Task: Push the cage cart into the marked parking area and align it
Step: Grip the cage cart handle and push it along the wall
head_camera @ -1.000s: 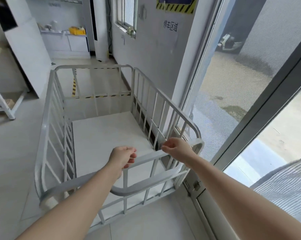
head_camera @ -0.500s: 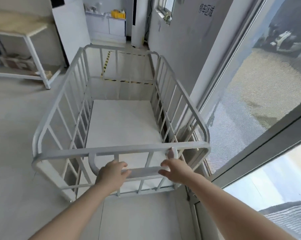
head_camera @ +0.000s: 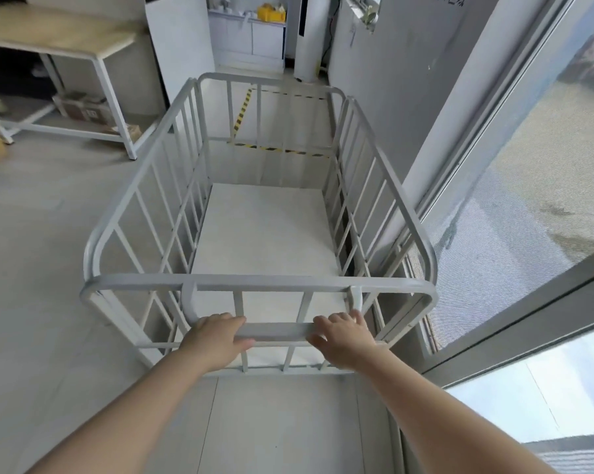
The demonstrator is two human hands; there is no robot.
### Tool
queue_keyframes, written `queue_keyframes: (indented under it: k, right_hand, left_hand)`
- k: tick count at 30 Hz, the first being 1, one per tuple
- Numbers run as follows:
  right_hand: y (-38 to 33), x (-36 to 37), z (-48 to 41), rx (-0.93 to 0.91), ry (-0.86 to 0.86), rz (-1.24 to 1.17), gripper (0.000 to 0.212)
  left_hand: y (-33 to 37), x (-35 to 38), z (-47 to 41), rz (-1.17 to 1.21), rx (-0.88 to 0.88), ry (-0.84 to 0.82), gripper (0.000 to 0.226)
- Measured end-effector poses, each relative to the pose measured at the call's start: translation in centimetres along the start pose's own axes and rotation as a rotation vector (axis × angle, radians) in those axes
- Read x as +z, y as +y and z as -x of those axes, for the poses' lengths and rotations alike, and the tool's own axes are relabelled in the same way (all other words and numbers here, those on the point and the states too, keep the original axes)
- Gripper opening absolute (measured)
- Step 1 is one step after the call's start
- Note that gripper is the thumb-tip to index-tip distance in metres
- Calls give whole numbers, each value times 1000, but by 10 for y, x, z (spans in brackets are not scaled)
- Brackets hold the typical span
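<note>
Below, both hands' fingers clasp the cage cart [head_camera: 259,234] handle [head_camera: 276,331], their fingertips hidden behind it.

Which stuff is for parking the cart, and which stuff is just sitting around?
For the job: cage cart, its handle bar, left hand, right hand, striped floor tape.
Just around: table, cardboard box, yellow box.

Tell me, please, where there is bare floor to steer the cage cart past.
Bare floor lies left of the cage cart, up to the white-legged table. The striped-tape bay ahead looks bare. It is tight on the right, where the grey wall and glass door run close alongside.
</note>
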State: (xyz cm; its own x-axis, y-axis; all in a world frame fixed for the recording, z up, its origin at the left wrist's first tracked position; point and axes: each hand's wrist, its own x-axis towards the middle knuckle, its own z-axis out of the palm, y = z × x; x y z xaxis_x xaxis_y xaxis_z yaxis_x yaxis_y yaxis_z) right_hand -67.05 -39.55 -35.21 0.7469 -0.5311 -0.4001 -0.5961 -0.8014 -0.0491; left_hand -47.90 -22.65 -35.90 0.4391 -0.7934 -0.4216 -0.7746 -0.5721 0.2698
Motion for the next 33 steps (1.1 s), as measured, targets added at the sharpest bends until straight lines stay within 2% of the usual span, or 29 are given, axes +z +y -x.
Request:
queue_keyframes:
  k: [7, 12, 16, 17, 20, 23, 27, 31, 33]
  right_hand:
    - [-5, 14, -6, 31, 36, -26, 47]
    - [-3, 16, -12, 21, 44, -40, 45]
    - [-3, 14, -22, 5, 42, -38, 77]
    - [-3, 13, -25, 3, 42, -41, 77]
    - [-5, 8, -35, 12, 41, -70, 48]
    - [-7, 2, -47, 3, 48, -88, 41]
    - [-5, -6, -64, -14, 66, -93, 45]
    - [2, -14, -85, -44, 85, -73, 80]
    - [7, -20, -96, -38, 73, -66, 73]
  left_hand:
    - [-6, 8, -4, -131, 12, 128, 40]
    - [-5, 2, -7, -200, 28, 121, 40]
    - [-8, 0, -12, -207, 33, 133, 38]
    - [-8, -2, -14, -209, 31, 131, 38]
    - [-10, -9, -22, -206, 18, 117, 37]
    - [-14, -17, -32, -203, 7, 99, 38]
    - [-16, -27, -48, -222, -9, 90, 38]
    - [-19, -37, -68, -221, -5, 86, 38]
    - [-20, -41, -81, -214, -3, 83, 38]
